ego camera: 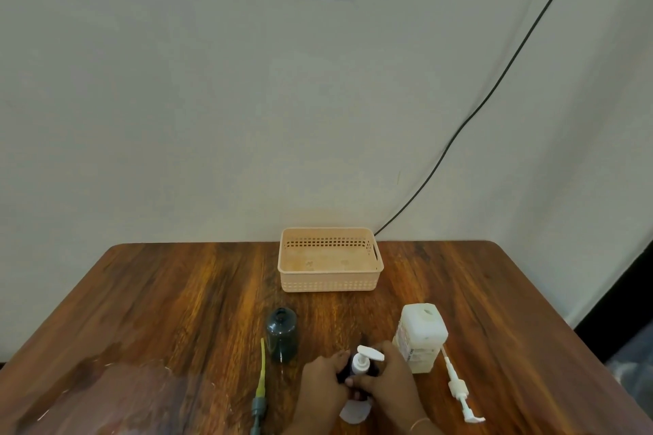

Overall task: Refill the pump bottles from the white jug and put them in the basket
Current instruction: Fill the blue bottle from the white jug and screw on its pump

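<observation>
My left hand [323,381] and my right hand [388,378] wrap around a small dark pump bottle with a white pump head [364,360] near the table's front edge; its body is mostly hidden by my fingers. A dark open pump bottle [281,332] without a pump stands upright to the left. Its grey pump with a yellowish tube [260,385] lies on the table beside it. The white jug [420,339] stands open at the right, touching my right hand's far side. The jug's white pump [459,388] lies to its right. A peach basket [330,259] holds nothing.
The basket sits at the wooden table's [176,311] far edge against the wall. A black cable [494,81] runs down the wall behind it. A white flat scrap [355,411] lies under my hands. A wet patch [116,385] shines at front left.
</observation>
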